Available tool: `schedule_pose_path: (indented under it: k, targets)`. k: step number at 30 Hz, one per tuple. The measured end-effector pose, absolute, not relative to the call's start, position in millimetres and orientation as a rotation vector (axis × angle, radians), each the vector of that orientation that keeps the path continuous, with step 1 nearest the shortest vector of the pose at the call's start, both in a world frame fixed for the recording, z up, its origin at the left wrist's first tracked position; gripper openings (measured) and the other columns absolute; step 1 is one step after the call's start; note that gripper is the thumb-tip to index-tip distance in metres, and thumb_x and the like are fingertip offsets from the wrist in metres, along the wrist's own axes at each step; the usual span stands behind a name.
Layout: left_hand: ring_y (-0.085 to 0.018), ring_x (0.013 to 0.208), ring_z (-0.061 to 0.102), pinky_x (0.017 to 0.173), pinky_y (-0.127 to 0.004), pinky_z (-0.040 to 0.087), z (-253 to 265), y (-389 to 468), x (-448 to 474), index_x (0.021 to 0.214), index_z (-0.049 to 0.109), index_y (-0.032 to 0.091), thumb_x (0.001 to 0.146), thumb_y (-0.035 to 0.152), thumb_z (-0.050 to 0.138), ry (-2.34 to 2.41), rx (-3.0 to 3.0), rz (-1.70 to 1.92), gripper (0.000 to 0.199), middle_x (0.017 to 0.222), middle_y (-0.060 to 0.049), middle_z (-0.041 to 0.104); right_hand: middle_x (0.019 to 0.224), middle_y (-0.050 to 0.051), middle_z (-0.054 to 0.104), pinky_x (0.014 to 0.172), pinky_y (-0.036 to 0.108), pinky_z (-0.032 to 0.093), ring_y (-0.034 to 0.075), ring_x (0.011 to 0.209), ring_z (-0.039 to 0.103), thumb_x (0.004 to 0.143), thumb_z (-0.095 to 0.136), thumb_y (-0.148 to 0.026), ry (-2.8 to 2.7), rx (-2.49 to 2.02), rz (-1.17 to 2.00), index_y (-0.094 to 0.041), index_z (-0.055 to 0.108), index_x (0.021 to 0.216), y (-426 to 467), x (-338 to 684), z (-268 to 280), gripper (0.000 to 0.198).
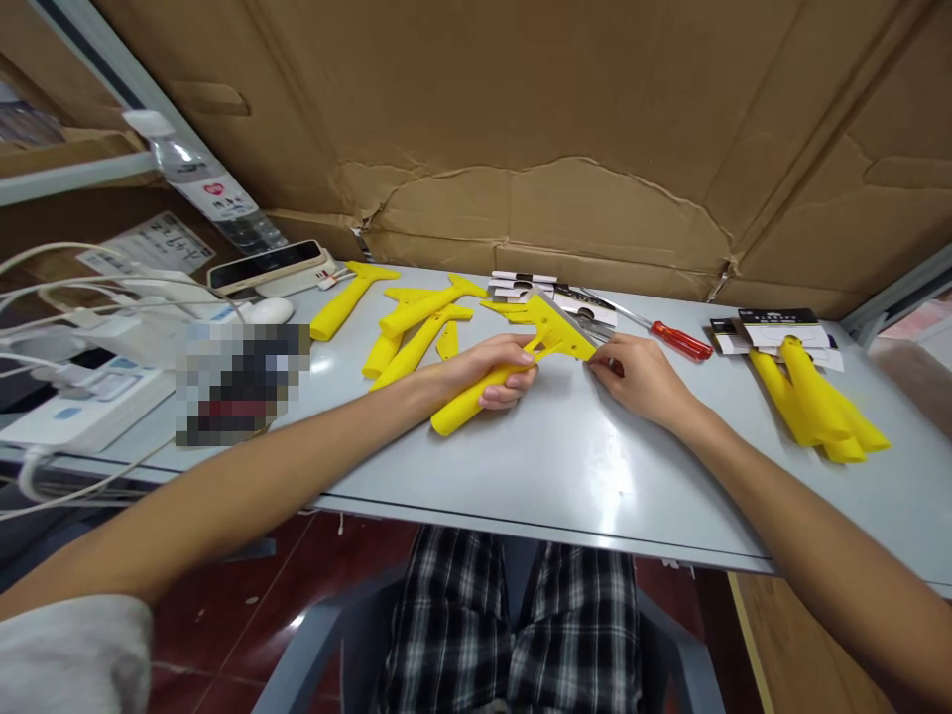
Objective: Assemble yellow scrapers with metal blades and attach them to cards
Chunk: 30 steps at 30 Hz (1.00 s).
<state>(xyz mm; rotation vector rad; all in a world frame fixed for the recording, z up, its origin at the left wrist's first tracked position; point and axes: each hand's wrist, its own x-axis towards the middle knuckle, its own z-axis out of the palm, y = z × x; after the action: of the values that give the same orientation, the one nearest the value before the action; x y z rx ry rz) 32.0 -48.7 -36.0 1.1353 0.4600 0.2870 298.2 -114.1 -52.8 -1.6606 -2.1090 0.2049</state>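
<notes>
My left hand [500,369] is wrapped round the handle of a yellow plastic scraper [470,403], lifted over the table's middle. The scraper's wide head points away to the upper right, with a thin metal-looking blade [571,315] along its far edge. My right hand [641,375] pinches the right corner of that head with thumb and fingertips; anything small between those fingers is hidden. Just left of the scraper lie several yellow scraper handles [420,342], partly overlapping. Behind its head are printed cards [523,283] and some metal blades [593,330].
A red-handled screwdriver [680,340] lies right of my right hand. Farther right are several carded yellow scrapers [814,392]. At left stand a power strip [89,402] with cables, a phone [264,265] and a water bottle [215,193]. Cardboard [535,129] walls the table's back.
</notes>
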Motion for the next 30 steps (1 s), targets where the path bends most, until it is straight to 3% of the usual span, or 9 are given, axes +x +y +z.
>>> schedule_pose_path:
  k: [8, 16, 20, 24, 30]
  targets:
    - [-0.005, 0.03, 0.031, 0.029, -0.017, 0.026, -37, -46, 30, 0.097, 0.05, 0.023, 0.08, 0.038, 0.074, 0.429, 1.138, 0.25, 0.034, 0.058, 0.01, 0.051, 0.108, 0.008, 0.071, 0.087, 0.027, 0.045, 0.015, 0.095, 0.064, 0.096, 0.056, -0.021, -2.125, -1.658, 0.241, -0.017, 0.08, 0.104, -113, 302, -51, 0.026]
    - [-0.005, 0.03, 0.03, 0.029, -0.017, 0.024, -36, -48, 29, 0.105, 0.052, 0.022, 0.079, 0.036, 0.073, 0.444, 1.114, 0.256, 0.036, 0.057, 0.009, 0.049, 0.102, 0.007, 0.071, 0.08, 0.027, 0.042, 0.014, 0.087, 0.06, 0.092, 0.057, -0.019, -2.031, -1.611, 0.217, -0.016, 0.076, 0.096, -113, 305, -47, 0.019]
    - [-0.005, 0.031, 0.03, 0.029, -0.018, 0.024, -36, -48, 30, 0.1, 0.05, 0.022, 0.082, 0.035, 0.071, 0.429, 1.122, 0.256, 0.03, 0.058, 0.009, 0.049, 0.1, 0.008, 0.069, 0.077, 0.027, 0.045, 0.013, 0.086, 0.06, 0.095, 0.06, -0.031, -1.724, -1.471, 0.247, -0.016, 0.076, 0.098, -119, 302, -31, 0.022]
    - [-0.004, 0.03, 0.029, 0.029, -0.018, 0.024, -34, -48, 31, 0.093, 0.047, 0.023, 0.083, 0.035, 0.069, 0.449, 1.122, 0.263, 0.027, 0.057, 0.009, 0.048, 0.107, 0.01, 0.067, 0.076, 0.025, 0.05, 0.015, 0.098, 0.062, 0.093, 0.066, -0.046, -1.571, -1.314, 0.447, -0.018, 0.077, 0.101, -128, 291, -21, 0.032]
    - [-0.004, 0.03, 0.028, 0.028, -0.016, 0.023, -32, -53, 34, 0.089, 0.044, 0.023, 0.084, 0.035, 0.069, 0.453, 1.077, 0.291, 0.028, 0.056, 0.009, 0.048, 0.112, 0.011, 0.066, 0.078, 0.025, 0.053, 0.018, 0.109, 0.06, 0.09, 0.071, -0.052, -1.584, -1.254, 0.658, -0.017, 0.076, 0.096, -131, 276, -27, 0.036]
